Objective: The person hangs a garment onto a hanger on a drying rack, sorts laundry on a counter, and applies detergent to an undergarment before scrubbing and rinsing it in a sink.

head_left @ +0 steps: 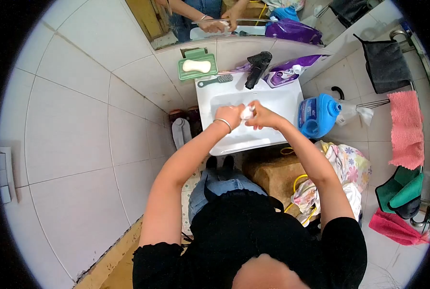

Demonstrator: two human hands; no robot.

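Above the white sink [210, 139] my left hand [230, 115], with a bracelet at the wrist, is closed in a fist. My right hand [265, 116] faces it with curled fingers. A small, crumpled-looking white bundle [247, 112] is gripped between the two hands; its exact kind is too small to make out. Behind my hands, a black faucet [258, 69] rises at the back of the sink. To the right of my right hand, a blue detergent bottle [319, 115] stands at the sink's edge.
A green soap dish [181, 71] holds a white soap bar [197, 66]. Near it lies a grey brush [215, 81]. A purple bottle [292, 71] leans at the back right. Cloths, including a pink towel [406, 129], hang on the right; flowered fabric [349, 164] lies below.
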